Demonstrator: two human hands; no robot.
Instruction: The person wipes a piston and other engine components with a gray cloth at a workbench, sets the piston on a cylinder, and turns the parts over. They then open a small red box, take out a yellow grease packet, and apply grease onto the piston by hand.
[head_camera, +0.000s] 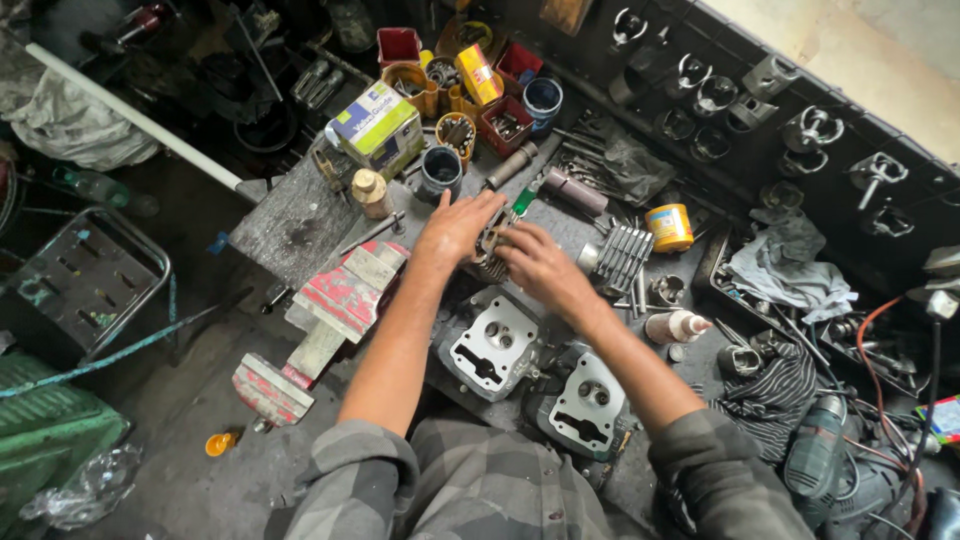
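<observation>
Metal finned engine part (490, 262) sits mid-bench w/ both palms pressed on it, left hand (455, 228) & right hand (540, 268) clasping it from either side, two grey cylinder heads (495, 345) just below, red vise (335, 310) to the left.

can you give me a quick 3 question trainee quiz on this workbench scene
1. True or false: both hands rest on the finned grey metal engine part.
2. What lies nearest the person's body? A) two grey metal cylinder heads B) yellow round tin C) red metal vise
3. Which side of the left hand is the red metal vise on?

Key: 1 true. 2 A, the cylinder heads. 3 its left; the right hand is opposite.
</observation>
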